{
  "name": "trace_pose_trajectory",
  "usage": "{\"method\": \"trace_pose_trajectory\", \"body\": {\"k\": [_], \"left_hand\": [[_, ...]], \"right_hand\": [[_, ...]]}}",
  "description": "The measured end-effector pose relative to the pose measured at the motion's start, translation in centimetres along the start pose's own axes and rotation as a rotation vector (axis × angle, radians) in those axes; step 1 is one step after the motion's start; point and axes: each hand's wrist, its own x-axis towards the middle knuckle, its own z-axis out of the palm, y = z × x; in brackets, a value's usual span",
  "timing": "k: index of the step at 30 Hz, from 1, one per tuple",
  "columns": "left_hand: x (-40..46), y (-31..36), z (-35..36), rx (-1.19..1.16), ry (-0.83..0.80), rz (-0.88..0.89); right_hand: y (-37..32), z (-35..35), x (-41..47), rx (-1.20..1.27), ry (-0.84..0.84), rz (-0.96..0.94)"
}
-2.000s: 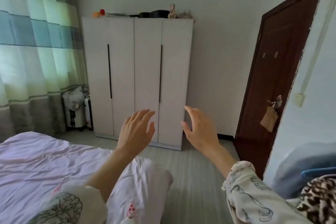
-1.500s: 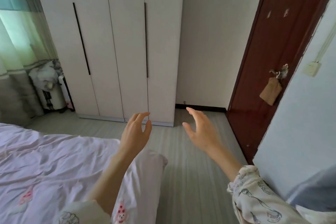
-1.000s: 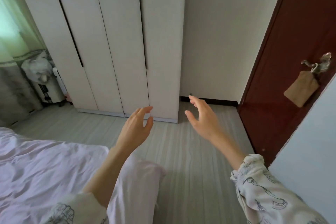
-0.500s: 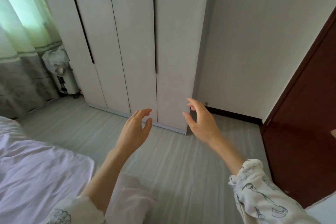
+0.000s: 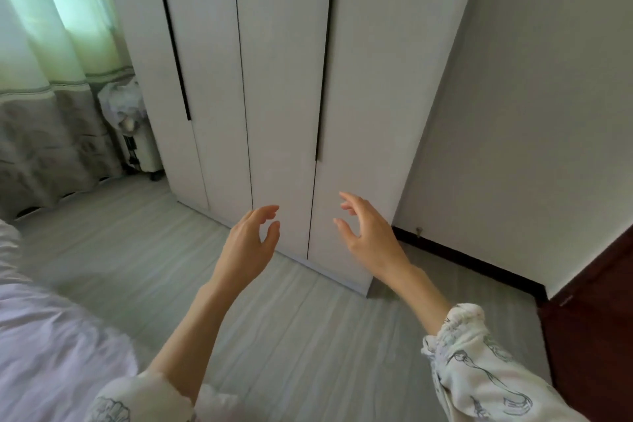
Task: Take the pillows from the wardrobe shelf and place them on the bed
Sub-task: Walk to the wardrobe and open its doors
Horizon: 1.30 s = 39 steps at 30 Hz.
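A tall white wardrobe [image 5: 284,79] fills the middle of the view, all its doors closed, with thin black handle strips. No pillow shows; the shelves are hidden behind the doors. My left hand [image 5: 251,243] and my right hand [image 5: 366,233] are raised in front of the lower doors, both empty with fingers spread, a short way from the door fronts. The bed [image 5: 51,346] with its pale pink sheet lies at the lower left.
A green and grey curtain [image 5: 51,79] hangs at the left. A white appliance with a bag on it [image 5: 133,134] stands between curtain and wardrobe. A dark red door [image 5: 596,319] is at the lower right. Grey floor [image 5: 291,336] lies underfoot.
The view has drawn closer to the wardrobe and turned left; the bed and red door slid toward the edges. Both hands stayed raised and empty.
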Motion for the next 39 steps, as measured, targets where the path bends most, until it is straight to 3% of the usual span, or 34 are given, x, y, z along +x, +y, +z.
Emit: {"method": "trace_pose_trajectory", "body": {"k": [11,18,25,39], "left_hand": [[13.4,-6.5,0.3,0.082,0.073,-0.105],[23.8,-11.7,-1.5,0.165,0.222,-0.178],[32.6,-17.1,-4.7,0.239,0.338,-0.265],[43.3,-34.2,-15.0,0.297,0.460,-0.374]], "right_hand": [[3.9,5.5,17.8,0.092,-0.117,-0.089],[4.1,11.2,32.4,0.164,-0.220,-0.248],[2.5,16.9,45.8,0.221,-0.320,-0.394],[-4.8,34.4,62.2,0.262,-0.433,-0.491]]}}
